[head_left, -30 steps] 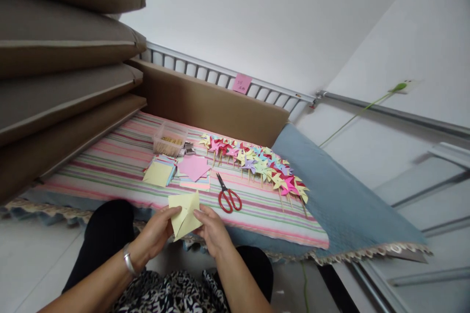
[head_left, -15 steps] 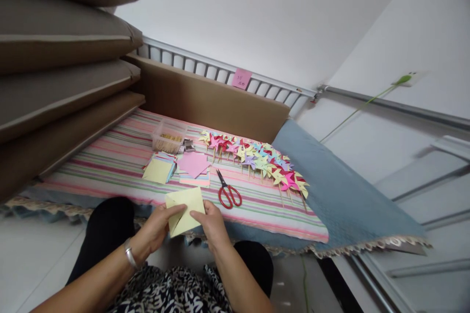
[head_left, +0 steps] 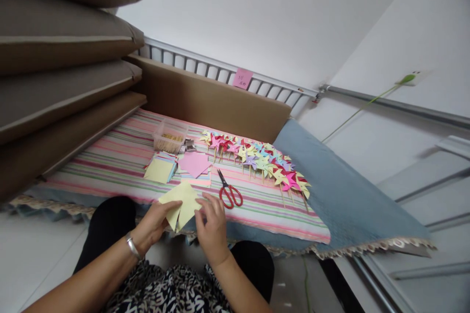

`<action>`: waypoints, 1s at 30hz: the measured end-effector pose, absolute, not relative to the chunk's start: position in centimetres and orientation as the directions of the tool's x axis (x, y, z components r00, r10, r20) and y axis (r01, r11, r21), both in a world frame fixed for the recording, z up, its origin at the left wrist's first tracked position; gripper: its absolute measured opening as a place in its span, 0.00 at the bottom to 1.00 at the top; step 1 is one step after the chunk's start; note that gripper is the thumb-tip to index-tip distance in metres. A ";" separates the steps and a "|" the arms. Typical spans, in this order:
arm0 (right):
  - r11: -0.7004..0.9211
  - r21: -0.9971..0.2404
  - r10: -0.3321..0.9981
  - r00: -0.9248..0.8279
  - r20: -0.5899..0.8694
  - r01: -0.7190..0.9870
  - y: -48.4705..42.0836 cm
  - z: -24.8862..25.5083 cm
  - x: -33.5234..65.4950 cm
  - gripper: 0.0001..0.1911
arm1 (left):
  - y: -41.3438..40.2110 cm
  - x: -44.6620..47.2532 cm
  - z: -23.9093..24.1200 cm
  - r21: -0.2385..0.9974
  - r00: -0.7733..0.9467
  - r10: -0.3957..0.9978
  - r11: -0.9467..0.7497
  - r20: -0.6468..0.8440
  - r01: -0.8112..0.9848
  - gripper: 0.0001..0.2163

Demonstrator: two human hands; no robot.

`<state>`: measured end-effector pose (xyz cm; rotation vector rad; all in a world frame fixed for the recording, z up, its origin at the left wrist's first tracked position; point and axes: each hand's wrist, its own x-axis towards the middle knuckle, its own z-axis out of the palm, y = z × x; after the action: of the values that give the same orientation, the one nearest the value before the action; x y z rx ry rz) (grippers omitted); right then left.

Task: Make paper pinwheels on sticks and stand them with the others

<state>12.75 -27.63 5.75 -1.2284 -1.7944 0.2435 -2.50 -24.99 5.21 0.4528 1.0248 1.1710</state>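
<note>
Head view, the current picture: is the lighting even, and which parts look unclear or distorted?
Head view: light is soft and fairly even, with no harsh glare on the yellow paper; same head view: handwriting on the pink note is too unclear to read, the top right corner darkens, and the padded stack at left looks stretched, probably by a wide-angle lens.

The head camera looks forward and down over striped cloth (head_left: 264, 210).
</note>
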 end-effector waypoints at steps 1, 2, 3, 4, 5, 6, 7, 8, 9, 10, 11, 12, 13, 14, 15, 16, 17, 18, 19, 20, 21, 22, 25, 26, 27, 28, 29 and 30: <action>0.527 -0.517 0.782 -0.148 0.605 0.675 -28.2 5.5 12.5 0.16 | -24.9 -2.4 5.2 0.747 0.022 0.907 0.359 -0.420 -0.560 0.14; 0.554 -0.455 0.761 -0.201 0.617 0.698 -28.7 5.2 12.3 0.17 | -24.9 -2.4 5.2 0.735 0.019 0.909 0.349 -0.416 -0.581 0.13; 0.569 -0.411 0.748 -0.240 0.618 0.712 -29.1 4.9 12.0 0.17 | -24.9 -2.3 5.1 0.723 0.022 0.912 0.339 -0.410 -0.601 0.12; 0.578 -0.383 0.741 -0.266 0.617 0.720 -29.4 4.7 11.7 0.17 | -24.9 -2.2 5.0 0.712 0.027 0.914 0.333 -0.404 -0.618 0.11; 0.586 -0.365 0.734 -0.282 0.618 0.723 -29.5 4.5 11.4 0.16 | -24.9 -2.0 4.9 0.702 0.030 0.917 0.326 -0.399 -0.633 0.10; 0.593 -0.356 0.726 -0.290 0.623 0.722 -29.5 4.4 11.2 0.15 | -24.9 -1.9 4.7 0.694 0.029 0.919 0.318 -0.394 -0.646 0.10; 0.601 -0.352 0.718 -0.291 0.633 0.717 -29.4 4.4 11.0 0.13 | -24.9 -1.8 4.6 0.689 0.027 0.920 0.311 -0.390 -0.655 0.10; 0.607 -0.356 0.711 -0.286 0.642 0.711 -29.2 4.5 10.9 0.12 | -24.9 -1.8 4.5 0.686 0.025 0.921 0.307 -0.388 -0.660 0.11; 0.608 -0.366 0.710 -0.276 0.648 0.705 -29.0 4.6 10.9 0.12 | -25.0 -1.8 4.4 0.685 0.027 0.921 0.309 -0.389 -0.660 0.11; 0.602 -0.383 0.716 -0.262 0.647 0.700 -28.7 4.8 10.8 0.11 | -25.0 -1.8 4.3 0.687 0.033 0.921 0.314 -0.389 -0.656 0.12; 0.591 -0.407 0.730 -0.246 0.637 0.697 -28.5 4.9 10.8 0.11 | -25.1 -1.8 4.2 0.690 0.038 0.921 0.317 -0.387 -0.651 0.13; 0.574 -0.437 0.749 -0.229 0.622 0.692 -28.3 5.0 10.8 0.10 | -25.2 -1.8 4.2 0.694 0.040 0.921 0.319 -0.387 -0.645 0.13; 0.554 -0.471 0.771 -0.210 0.601 0.687 -28.2 5.1 10.8 0.09 | -25.3 -1.9 4.2 0.698 0.040 0.921 0.322 -0.388 -0.640 0.13; 0.531 -0.505 0.793 -0.189 0.579 0.681 -28.1 5.2 10.8 0.08 | -25.3 -1.9 4.2 0.702 0.038 0.921 0.322 -0.388 -0.636 0.13; 0.507 -0.538 0.814 -0.168 0.556 0.674 -28.0 5.3 10.8 0.07 | -25.4 -1.9 4.2 0.704 0.038 0.921 0.323 -0.389 -0.632 0.13; 0.483 -0.567 0.832 -0.149 0.535 0.667 -27.9 5.3 10.8 0.06 | -25.5 -1.9 4.2 0.706 0.039 0.921 0.325 -0.389 -0.629 0.13; 0.463 -0.590 0.846 -0.133 0.516 0.662 -27.8 5.4 10.8 0.05 | -25.5 -1.9 4.3 0.708 0.041 0.920 0.327 -0.389 -0.626 0.13; 0.446 -0.605 0.857 -0.120 0.501 0.659 -27.7 5.5 10.8 0.05 | -25.5 -1.8 4.3 0.711 0.041 0.921 0.327 -0.388 -0.623 0.13; 0.433 -0.614 0.864 -0.111 0.490 0.660 -27.6 5.6 10.8 0.04 | -25.5 -1.8 4.4 0.713 0.039 0.922 0.325 -0.386 -0.621 0.12; 0.422 -0.618 0.870 -0.104 0.483 0.664 -27.5 5.7 10.7 0.05 | -25.6 -1.7 4.6 0.715 0.036 0.922 0.322 -0.385 -0.621 0.12; 0.413 -0.618 0.873 -0.098 0.477 0.669 -27.4 5.8 10.7 0.05 | -25.6 -1.7 4.7 0.717 0.033 0.924 0.318 -0.381 -0.621 0.13; 0.407 -0.616 0.876 -0.096 0.473 0.674 -27.3 5.9 10.7 0.05 | -25.6 -1.6 4.9 0.718 0.031 0.926 0.313 -0.376 -0.622 0.13; 0.398 -0.607 0.878 -0.095 0.469 0.688 -27.0 6.1 10.7 0.04 | -25.8 -1.6 5.3 0.720 0.031 0.931 0.301 -0.363 -0.625 0.13; 0.395 -0.605 0.879 -0.094 0.466 0.691 -26.9 6.2 10.6 0.04 | -25.8 -1.6 5.4 0.721 0.032 0.932 0.300 -0.360 -0.625 0.12; 0.390 -0.605 0.882 -0.091 0.463 0.694 -26.9 6.2 10.6 0.04 | -25.9 -1.6 5.4 0.721 0.032 0.932 0.300 -0.360 -0.625 0.12; 0.384 -0.606 0.884 -0.088 0.459 0.696 -26.8 6.2 10.6 0.04 | -25.9 -1.6 5.4 0.721 0.033 0.933 0.300 -0.359 -0.624 0.12; 0.377 -0.608 0.887 -0.083 0.454 0.699 -26.8 6.1 10.5 0.05 | -25.9 -1.6 5.4 0.722 0.033 0.933 0.300 -0.359 -0.624 0.12; 0.370 -0.609 0.889 -0.078 0.450 0.701 -26.7 6.1 10.5 0.05 | -25.9 -1.6 5.3 0.721 0.032 0.932 0.301 -0.361 -0.624 0.12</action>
<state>10.49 -26.74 6.11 -1.3883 -1.8336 0.2978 -1.58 -25.90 5.30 0.4180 0.9190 1.2521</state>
